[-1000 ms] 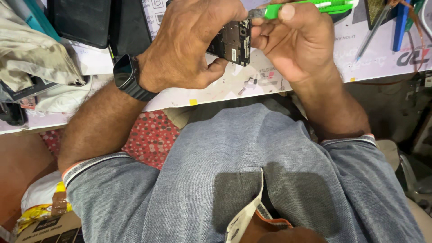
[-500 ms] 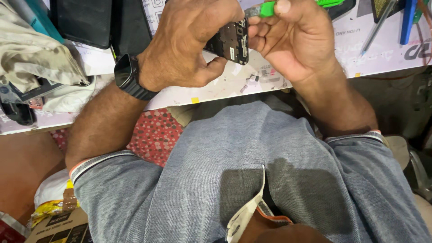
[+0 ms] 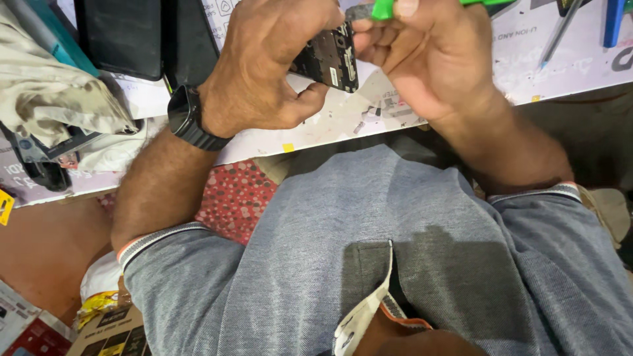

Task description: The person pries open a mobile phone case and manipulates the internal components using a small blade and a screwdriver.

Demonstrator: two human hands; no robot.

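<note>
Two hands at work, upper centre of frame, above the grey shirt (image 3: 395, 264). Left hand (image 3: 264, 66), with a black wristwatch (image 3: 188, 118), is closed around a dark opened phone body (image 3: 326, 56), held just over the white worktop (image 3: 330, 125). Right hand (image 3: 422, 59) pinches a green tool (image 3: 382, 8) at the phone's top edge. Phone looks light, stiff, fragile inside; best gripped by its edges. Against the earlier frame, hands sit higher, tool partly cropped.

Grey short-sleeved polo shirt (image 3: 316, 250), striped sleeve cuffs (image 3: 155, 238); black wristwatch (image 3: 188, 118) on left wrist
</note>
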